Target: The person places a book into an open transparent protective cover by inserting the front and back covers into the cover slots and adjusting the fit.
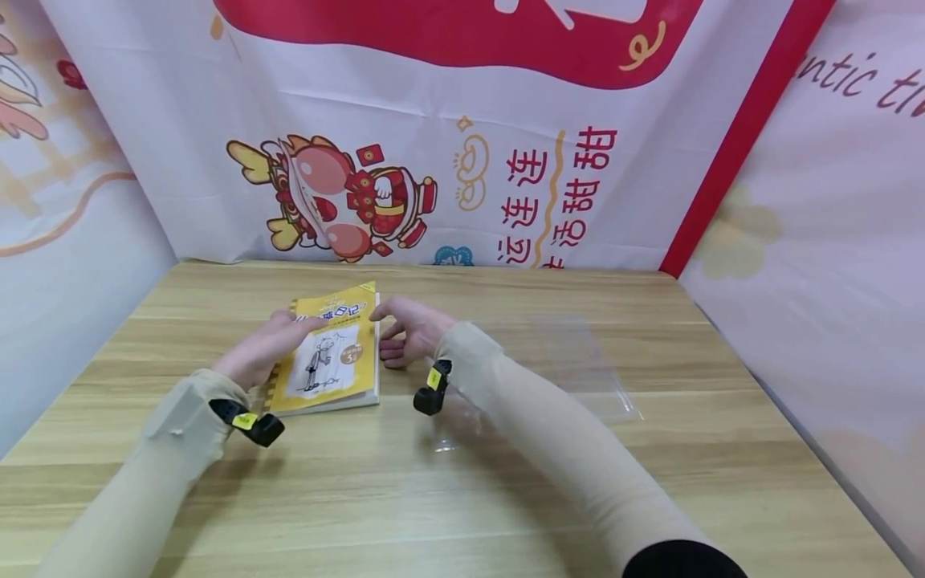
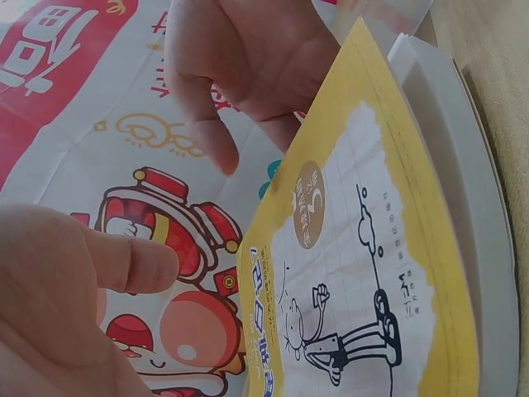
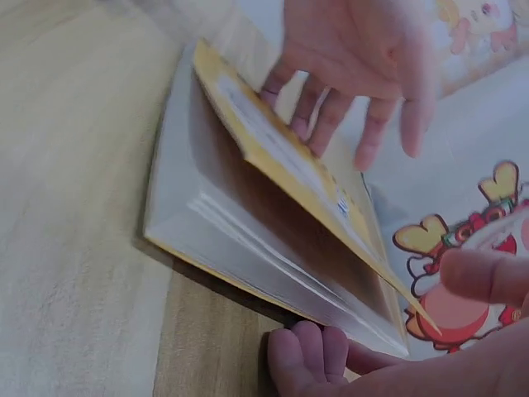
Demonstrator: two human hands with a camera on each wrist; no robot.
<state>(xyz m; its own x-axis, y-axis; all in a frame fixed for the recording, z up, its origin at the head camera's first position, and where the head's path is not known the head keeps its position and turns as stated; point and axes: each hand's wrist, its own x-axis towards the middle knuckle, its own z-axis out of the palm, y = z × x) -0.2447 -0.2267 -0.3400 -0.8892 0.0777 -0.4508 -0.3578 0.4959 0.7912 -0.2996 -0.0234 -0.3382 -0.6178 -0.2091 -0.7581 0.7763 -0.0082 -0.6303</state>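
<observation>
A yellow paperback book (image 1: pixel 368 361) lies on the table, its front cover (image 2: pixel 331 207) standing partly raised from the pages. Over the book's left side is my left hand (image 1: pixel 270 345), its fingers extended and their tips at the cover in the right wrist view. At the right edge is my right hand (image 1: pixel 419 329), one finger stretched toward the cover's edge. Its other fingers (image 3: pixel 310 351) bend beside the page block (image 3: pixel 273 256); no firm grip on the cover shows. A clear plastic sheet (image 1: pixel 578 357) lies right of the book, partly beneath my right forearm.
The wooden table (image 1: pixel 347 490) meets a white printed cloth (image 1: pixel 405 104) hanging along its far edge. More printed cloth (image 1: pixel 831 241) hangs at the right side. A black wrist camera (image 1: pixel 431 389) sits on each sleeve.
</observation>
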